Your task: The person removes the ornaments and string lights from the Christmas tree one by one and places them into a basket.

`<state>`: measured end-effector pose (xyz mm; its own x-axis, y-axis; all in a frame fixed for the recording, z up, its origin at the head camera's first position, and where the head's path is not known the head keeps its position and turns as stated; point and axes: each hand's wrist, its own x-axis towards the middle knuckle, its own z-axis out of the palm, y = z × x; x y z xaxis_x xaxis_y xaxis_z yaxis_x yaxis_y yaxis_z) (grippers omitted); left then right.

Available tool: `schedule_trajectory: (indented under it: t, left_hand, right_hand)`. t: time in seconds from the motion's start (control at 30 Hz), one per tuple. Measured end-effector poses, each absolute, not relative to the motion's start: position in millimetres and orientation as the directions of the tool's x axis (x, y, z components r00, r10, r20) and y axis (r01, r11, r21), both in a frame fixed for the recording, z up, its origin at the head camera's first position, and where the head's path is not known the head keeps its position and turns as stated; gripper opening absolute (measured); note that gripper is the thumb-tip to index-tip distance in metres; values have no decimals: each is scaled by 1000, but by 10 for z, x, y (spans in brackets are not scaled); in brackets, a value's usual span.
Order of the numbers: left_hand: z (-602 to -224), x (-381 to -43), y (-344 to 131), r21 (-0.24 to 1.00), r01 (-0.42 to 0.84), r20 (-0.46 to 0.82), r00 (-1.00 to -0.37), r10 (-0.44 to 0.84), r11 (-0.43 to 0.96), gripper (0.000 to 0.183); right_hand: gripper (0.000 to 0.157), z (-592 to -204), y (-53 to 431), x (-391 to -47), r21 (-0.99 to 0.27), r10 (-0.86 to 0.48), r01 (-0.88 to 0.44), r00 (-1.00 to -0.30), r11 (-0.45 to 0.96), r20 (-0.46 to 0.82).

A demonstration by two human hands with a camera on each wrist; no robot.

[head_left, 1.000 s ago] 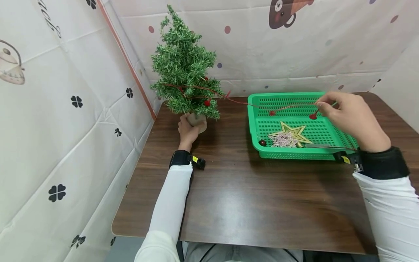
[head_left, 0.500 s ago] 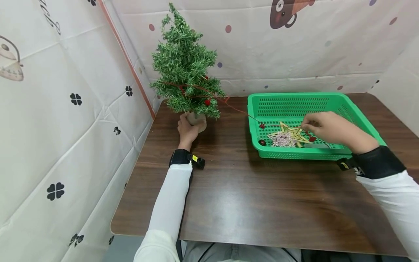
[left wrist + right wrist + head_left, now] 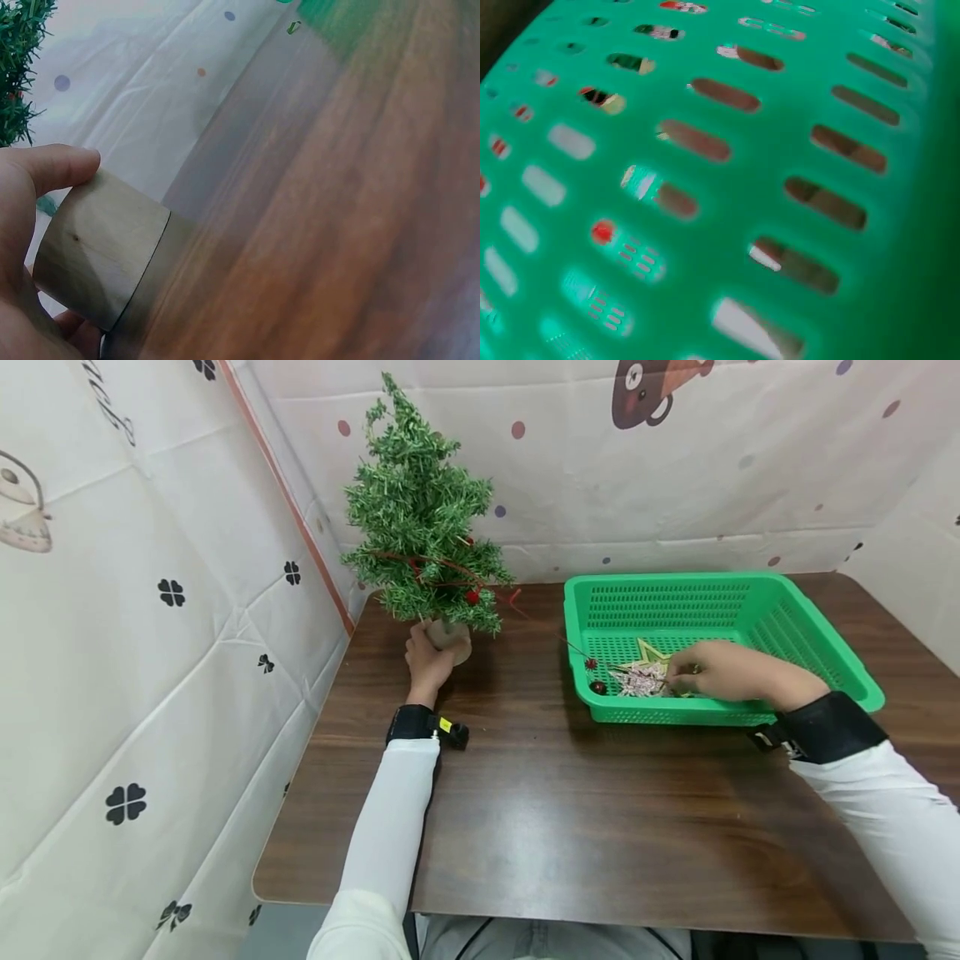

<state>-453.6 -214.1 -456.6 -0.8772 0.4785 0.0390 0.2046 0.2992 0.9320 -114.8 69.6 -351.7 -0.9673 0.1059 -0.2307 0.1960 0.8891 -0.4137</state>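
Far left on the bench [image 3: 525, 818], the left hand [image 3: 430, 662] grips the tree's [image 3: 420, 502] base [image 3: 105, 247]; at right, the right hand [image 3: 727, 672] (its grip I cannot tell) partly hides the star [image 3: 649, 650] in the basket [image 3: 813, 647].

The counter [image 3: 585, 827] in front of the green basket [image 3: 675, 713] offers free passage; left of the basket, a red string [image 3: 513, 599] spans the gap toward the tree [image 3: 422, 510].

The counter [image 3: 540, 827] is dark brown with a wood grain and rounded corners, reaching past both the left hand [image 3: 430, 664] and the right hand [image 3: 727, 672]. On it, at the left hand, rests a green tree's [image 3: 427, 502] pale wooden base [image 3: 105, 240]; below the right hand sits a green slotted basket [image 3: 667, 602].
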Motion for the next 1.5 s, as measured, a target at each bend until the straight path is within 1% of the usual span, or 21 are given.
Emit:
schedule_trajectory:
  t: [0.17,0.2,0.27,0.33,0.43,0.57,0.73,0.83,0.9,1.03,1.17,1.27,1.37,1.43,1.5]
  left_hand:
    - [-4554,-4541,-2132,930,204,34,-878,478,307,79]
    - [-4553,-4543,-2130,927,210,38,-878,478,312,79]
    - [-4549,-4549,-2131,924,216,44,-880,473,316,79]
    - [-4546,-4554,-2138,922,219,47,-882,468,320,79]
    - [-4543,-4561,-2152,923,214,36,-876,481,320,80]
    - [-4552,-4563,-2161,923,208,20,-866,499,323,80]
    - [-4574,-4563,-2151,920,208,15,-865,501,331,80]
    - [-4572,-4554,-2150,920,206,9,-861,508,333,78]
    - [-4562,-4547,-2149,921,209,15,-862,506,329,74]
    - [-4549,-4542,-2142,921,223,26,-853,520,319,68]
    - [-4562,-4568,-2150,917,222,8,-840,542,331,66]
    - [-4561,-4591,-2158,916,223,9,-844,536,335,66]
    - [-4546,-4606,-2168,916,232,24,-845,534,327,65]
    - [-4535,-4609,-2182,918,233,31,-848,530,321,65]
    - [-4532,-4611,-2198,916,235,32,-849,528,324,65]
  right_hand:
    - [19,-3518,699,-1187,-434,107,231,-951,871,-291]
    - [21,-3508,692,-1193,-434,116,240,-949,868,-294]
    - [28,-3461,652,-1215,-451,126,245,-953,858,-277]
    - [37,-3383,570,-1258,-473,140,237,-963,849,-231]
    - [40,-3231,372,-1344,-501,152,193,-981,844,-121]
    - [46,-3045,34,-1502,-523,171,138,-985,841,15]
    - [61,-2883,-371,-1777,-577,212,105,-970,810,121]
    - [66,-2859,-580,-1984,-608,233,75,-955,790,185]
    - [66,-2871,-700,-2134,-630,238,43,-944,776,228]
    - [62,-2937,-868,-2405,-653,260,14,-924,757,281]
    - [51,-3056,-971,-2593,-625,317,57,-895,778,314]
    - [38,-3132,-1021,-2676,-572,350,71,-850,817,394]
    - [24,-3163,-1052,-2720,-532,356,55,-800,845,483]
    - [20,-3164,-1064,-2735,-536,351,24,-780,844,518]
    - [19,-3160,-1069,-2741,-564,347,-23,-768,825,539]
